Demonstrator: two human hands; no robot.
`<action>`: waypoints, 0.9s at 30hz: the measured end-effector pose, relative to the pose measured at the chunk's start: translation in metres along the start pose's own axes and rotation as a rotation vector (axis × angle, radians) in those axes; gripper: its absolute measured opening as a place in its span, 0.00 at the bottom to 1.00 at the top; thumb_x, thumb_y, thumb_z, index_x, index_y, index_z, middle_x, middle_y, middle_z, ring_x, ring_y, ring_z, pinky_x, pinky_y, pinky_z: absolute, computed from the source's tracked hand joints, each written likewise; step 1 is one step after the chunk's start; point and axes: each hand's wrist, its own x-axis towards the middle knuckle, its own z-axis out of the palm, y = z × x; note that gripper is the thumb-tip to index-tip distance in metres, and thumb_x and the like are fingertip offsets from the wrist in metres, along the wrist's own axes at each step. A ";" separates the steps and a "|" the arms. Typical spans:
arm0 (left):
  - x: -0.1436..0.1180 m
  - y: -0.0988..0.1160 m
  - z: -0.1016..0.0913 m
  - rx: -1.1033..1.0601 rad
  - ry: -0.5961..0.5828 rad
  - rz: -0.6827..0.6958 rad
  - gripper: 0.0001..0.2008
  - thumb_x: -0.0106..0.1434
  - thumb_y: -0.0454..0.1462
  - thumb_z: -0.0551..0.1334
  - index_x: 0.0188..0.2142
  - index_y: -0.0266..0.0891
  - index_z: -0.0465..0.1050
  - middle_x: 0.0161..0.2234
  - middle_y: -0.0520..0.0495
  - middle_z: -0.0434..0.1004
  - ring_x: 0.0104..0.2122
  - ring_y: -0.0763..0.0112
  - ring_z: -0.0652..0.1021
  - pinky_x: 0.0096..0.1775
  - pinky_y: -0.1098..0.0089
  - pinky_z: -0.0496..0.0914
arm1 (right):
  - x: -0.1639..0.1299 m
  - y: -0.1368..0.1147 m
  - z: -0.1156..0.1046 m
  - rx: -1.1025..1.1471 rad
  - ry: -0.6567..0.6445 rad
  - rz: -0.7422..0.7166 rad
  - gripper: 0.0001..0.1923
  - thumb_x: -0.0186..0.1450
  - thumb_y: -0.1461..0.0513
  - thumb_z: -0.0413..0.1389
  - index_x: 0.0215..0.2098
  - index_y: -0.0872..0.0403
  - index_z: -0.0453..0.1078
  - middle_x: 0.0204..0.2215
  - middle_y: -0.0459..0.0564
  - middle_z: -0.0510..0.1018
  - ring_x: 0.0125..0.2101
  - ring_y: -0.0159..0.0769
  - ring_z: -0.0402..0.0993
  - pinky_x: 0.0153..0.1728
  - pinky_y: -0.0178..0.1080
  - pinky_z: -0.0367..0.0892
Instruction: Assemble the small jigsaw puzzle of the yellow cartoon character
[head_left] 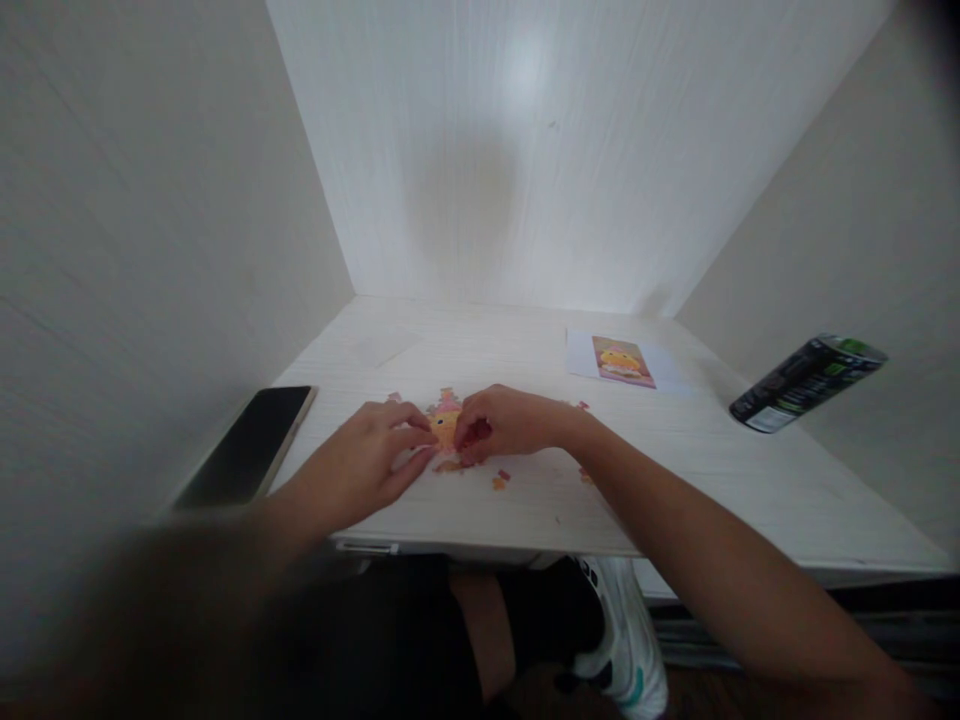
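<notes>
A partly assembled jigsaw puzzle (446, 424), with a yellow figure and a pink top, lies flat on the white desk between my hands. My left hand (379, 450) rests at its left edge, fingers stretched and slightly apart, the fingertips touching it. At the puzzle's right edge, my right hand (502, 422) is closed in a pinch on a puzzle piece, mostly hidden by the fingers. Loose puzzle pieces (500, 482) lie just below my right hand. More pieces (586, 476) show beside my right forearm, partly covered by it.
A printed picture (624, 362) of a yellow figure lies on white paper at the back right. A dark can (806, 385) stands near the right wall, and a phone (251, 445) lies at the left. White panels (465, 150) enclose the desk (697, 480).
</notes>
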 end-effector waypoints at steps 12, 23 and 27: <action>-0.019 -0.057 -0.025 -0.094 -0.025 -0.272 0.08 0.62 0.35 0.60 0.36 0.40 0.79 0.34 0.47 0.77 0.33 0.70 0.76 0.37 0.70 0.68 | 0.002 -0.005 0.002 0.014 0.007 0.028 0.10 0.60 0.55 0.62 0.33 0.51 0.81 0.30 0.50 0.81 0.29 0.34 0.73 0.32 0.36 0.62; -0.027 -0.062 -0.027 -0.035 -0.010 -0.354 0.09 0.63 0.35 0.59 0.39 0.38 0.78 0.36 0.45 0.78 0.34 0.67 0.76 0.38 0.67 0.69 | 0.008 -0.006 0.006 -0.089 0.177 -0.080 0.15 0.59 0.53 0.63 0.39 0.54 0.78 0.44 0.56 0.78 0.43 0.43 0.73 0.49 0.45 0.65; -0.023 -0.058 -0.021 -0.043 -0.012 -0.331 0.09 0.63 0.36 0.60 0.40 0.38 0.78 0.37 0.45 0.78 0.34 0.67 0.76 0.39 0.66 0.69 | 0.008 -0.002 0.006 -0.086 0.163 -0.068 0.16 0.58 0.52 0.65 0.37 0.54 0.78 0.44 0.57 0.78 0.43 0.45 0.73 0.47 0.45 0.65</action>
